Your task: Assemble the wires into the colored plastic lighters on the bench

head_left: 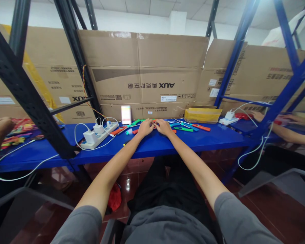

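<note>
Both of my hands meet over the blue tabletop point(205, 140), fingertips close together. My left hand point(145, 128) is closed, with its fingers bent around something small and dark that I cannot make out. Opposite it, my right hand point(163, 127) has its fingers curled in at the same spot, and what they pinch is hidden. Around the hands lie several screwdriver-like tools with coloured handles: an orange one point(202, 127) and a green one point(183, 128) to the right, and another orange one point(118, 131) to the left.
A phone point(126, 115) with a lit screen stands against the cardboard point(152, 51). Left of it is a power strip point(100, 137) with chargers and white cables. A yellow-taped box point(202, 114) sits back right. Blue posts point(231, 73) frame the bench; other people's hands point(258, 116) show at both sides.
</note>
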`<state>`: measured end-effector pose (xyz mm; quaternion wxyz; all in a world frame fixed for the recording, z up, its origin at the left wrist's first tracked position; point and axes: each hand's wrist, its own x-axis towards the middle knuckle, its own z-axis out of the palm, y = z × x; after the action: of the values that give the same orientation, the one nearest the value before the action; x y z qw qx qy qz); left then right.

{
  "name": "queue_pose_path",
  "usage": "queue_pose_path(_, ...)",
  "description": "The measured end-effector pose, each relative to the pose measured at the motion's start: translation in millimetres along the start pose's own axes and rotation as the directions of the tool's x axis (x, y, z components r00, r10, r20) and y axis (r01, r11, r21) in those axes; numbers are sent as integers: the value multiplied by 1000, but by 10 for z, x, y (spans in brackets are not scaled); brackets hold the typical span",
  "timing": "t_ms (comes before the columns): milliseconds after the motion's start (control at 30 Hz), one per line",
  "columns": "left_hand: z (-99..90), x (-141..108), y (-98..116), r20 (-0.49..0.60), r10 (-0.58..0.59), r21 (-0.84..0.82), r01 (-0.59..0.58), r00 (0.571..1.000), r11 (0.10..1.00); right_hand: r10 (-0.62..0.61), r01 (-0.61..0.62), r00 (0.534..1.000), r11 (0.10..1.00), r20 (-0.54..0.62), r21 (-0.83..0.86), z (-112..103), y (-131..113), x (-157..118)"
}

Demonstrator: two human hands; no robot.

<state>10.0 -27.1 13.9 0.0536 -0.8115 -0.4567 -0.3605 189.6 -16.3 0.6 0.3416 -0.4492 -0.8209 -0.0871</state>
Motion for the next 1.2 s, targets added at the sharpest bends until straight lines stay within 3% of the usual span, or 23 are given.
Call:
queue_pose_path(433, -42, -16, -7, -6, -43, 4, 43, 999, 999, -32, 34, 998, 998, -48, 48, 84, 105, -3)
queue_pose_path(667, -52, -26, 6, -9, -38, 7, 39, 999, 999, -111, 115, 991, 992, -71, 56, 85, 124, 15)
queue_pose_path(867, -31, -20, 2, -37, -102, 11, 103, 994, 995, -55, 60, 993, 997, -103, 46, 45, 60, 7)
queue_pose_path(1200, 3, 0, -33, -21, -197, 27, 198, 980, 980, 62, -61, 997, 998, -49, 31, 22, 76, -9)
